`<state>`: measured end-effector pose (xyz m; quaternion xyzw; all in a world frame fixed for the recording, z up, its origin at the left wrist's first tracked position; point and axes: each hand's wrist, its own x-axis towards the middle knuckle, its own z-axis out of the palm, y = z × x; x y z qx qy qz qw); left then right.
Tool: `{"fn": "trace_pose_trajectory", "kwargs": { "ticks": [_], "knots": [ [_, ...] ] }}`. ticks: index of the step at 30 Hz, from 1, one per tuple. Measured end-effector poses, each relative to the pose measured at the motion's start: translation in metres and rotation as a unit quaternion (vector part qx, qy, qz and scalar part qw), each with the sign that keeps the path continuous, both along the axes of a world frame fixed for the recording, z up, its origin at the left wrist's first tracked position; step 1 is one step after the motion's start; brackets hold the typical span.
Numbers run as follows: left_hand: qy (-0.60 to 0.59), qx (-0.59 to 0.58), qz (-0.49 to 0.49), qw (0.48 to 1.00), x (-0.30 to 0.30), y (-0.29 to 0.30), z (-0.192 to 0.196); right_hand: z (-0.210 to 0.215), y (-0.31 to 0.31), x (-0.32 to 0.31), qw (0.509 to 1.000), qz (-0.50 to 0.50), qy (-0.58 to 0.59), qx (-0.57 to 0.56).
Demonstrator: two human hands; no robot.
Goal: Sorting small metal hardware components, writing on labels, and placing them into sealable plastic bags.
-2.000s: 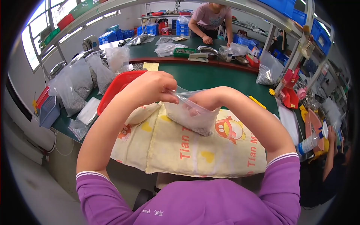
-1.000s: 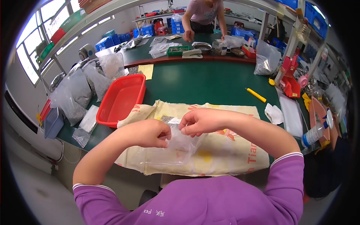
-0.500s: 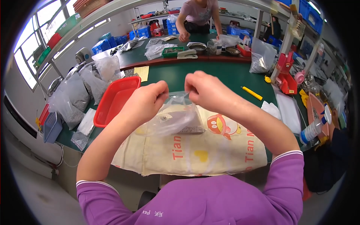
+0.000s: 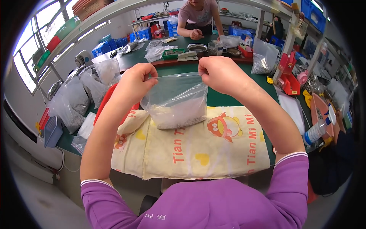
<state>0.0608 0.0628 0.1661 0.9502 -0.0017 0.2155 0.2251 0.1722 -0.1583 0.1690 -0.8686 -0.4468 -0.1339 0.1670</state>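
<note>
A clear plastic bag (image 4: 177, 105) hangs upright between my two hands, its top edge pulled straight. Small greyish pieces lie along its bottom, too fine to name. My left hand (image 4: 139, 80) pinches the bag's upper left corner. At the upper right corner, my right hand (image 4: 221, 74) grips it the same way with fingers closed. The bag's bottom is at or just above a cream cloth (image 4: 228, 156) printed with cartoon figures; whether it touches cannot be told. Partly hidden behind my left forearm is a red plastic tray (image 4: 108, 95).
Several filled plastic bags (image 4: 72, 99) crowd the table's left side. A blue basket (image 4: 53, 129) stands at the left edge. To the right are a red tape dispenser (image 4: 289, 82) and a spray bottle (image 4: 318, 129). Across the table a co-worker (image 4: 198, 19) stands near a green tray (image 4: 173, 53).
Both hands have risen and moved farther from me, lifting the bag from its slumped position on the cloth. Its top is now stretched taut. The co-worker's hand has shifted right.
</note>
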Motion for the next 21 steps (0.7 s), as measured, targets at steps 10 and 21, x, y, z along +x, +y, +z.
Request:
{"fn": "trace_pose_trajectory", "kwargs": {
  "ticks": [10,21],
  "knots": [
    [0.025,0.033,-0.245,0.969,-0.042,0.012,-0.013,-0.011,0.006,0.023,0.977,0.052,0.143,0.151],
    [0.009,0.134,-0.094,0.986,-0.034,0.024,-0.010,-0.021,-0.003,0.023,0.981,0.192,0.005,-0.025]
  ]
}}
